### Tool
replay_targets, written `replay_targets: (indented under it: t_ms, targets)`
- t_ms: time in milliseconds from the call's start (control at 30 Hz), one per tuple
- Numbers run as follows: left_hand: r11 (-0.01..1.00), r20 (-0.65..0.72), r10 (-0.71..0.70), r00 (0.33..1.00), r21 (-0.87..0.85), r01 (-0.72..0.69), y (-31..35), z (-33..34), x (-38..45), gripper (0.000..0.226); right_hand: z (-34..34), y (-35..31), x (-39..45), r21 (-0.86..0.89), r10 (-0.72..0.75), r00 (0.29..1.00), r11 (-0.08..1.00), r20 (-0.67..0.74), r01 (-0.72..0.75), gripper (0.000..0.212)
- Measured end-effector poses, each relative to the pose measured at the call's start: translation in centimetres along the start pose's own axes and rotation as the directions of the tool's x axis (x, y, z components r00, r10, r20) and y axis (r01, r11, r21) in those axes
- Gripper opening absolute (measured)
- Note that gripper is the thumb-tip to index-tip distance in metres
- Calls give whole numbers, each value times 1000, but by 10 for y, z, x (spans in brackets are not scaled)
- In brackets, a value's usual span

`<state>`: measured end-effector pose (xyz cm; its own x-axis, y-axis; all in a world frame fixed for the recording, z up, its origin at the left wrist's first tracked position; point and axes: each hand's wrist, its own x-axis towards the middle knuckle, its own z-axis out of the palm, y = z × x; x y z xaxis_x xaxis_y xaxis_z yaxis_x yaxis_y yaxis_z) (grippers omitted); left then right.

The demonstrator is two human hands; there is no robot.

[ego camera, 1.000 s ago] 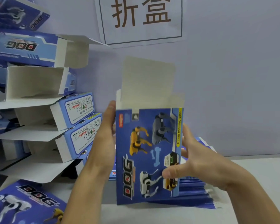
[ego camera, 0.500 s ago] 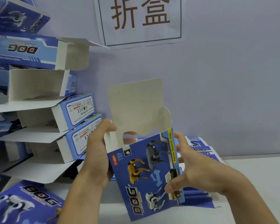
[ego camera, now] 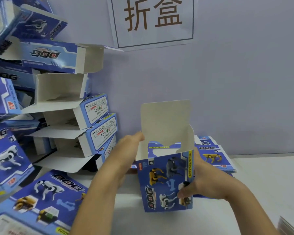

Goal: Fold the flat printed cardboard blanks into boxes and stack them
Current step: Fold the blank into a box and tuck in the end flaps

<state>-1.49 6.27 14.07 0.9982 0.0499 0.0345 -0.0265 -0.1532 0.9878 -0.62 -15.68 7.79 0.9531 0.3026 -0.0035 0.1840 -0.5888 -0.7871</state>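
Holding the box (ego camera: pixel 165 181) upright on the bench (ego camera: pixel 255 197): right hand (ego camera: pixel 205 182) grips its side to brace it; left hand (ego camera: pixel 128 148) fingers straight at the rim, probably opening it square, lid flap (ego camera: pixel 165 122) still up.

White paper sign (ego camera: pixel 153 21) on pale lilac wall (ego camera: pixel 236 82), top centre: two big brown Chinese chars in a thin dark frame, bottom edge lifting off a bit. White bench (ego camera: pixel 265 180) butts the wall along its far edge. Grey stack of thin sheets (ego camera: pixel 288 226) at bench's near right corner, mostly cut off; can't tell what.
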Motion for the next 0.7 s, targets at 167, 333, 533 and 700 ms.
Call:
replay_targets:
  t_ms: [167, 333, 533, 700]
  targets:
    - [983, -265, 118, 957, 164, -76, -9, -4, -12, 28, 12, -9, 0, -72, 26, 998, 997, -63, -31, 116]
    - [941, -337, 290, 896, 272, -203, -13, 5, -19, 39, 14, -14, -2, -102, 58, 996, 993, -68, -65, 120]
    - [862, -335, 359, 871, 478, -171, -9, 6, -26, 32, -4, -33, -34, 120, 63, 996, 991, -59, -55, 120]
    - [829, -273, 340, 900, 538, -150, -2, 5, -30, 27, -18, -63, -53, 268, -41, 925, 951, -377, 151, 66]
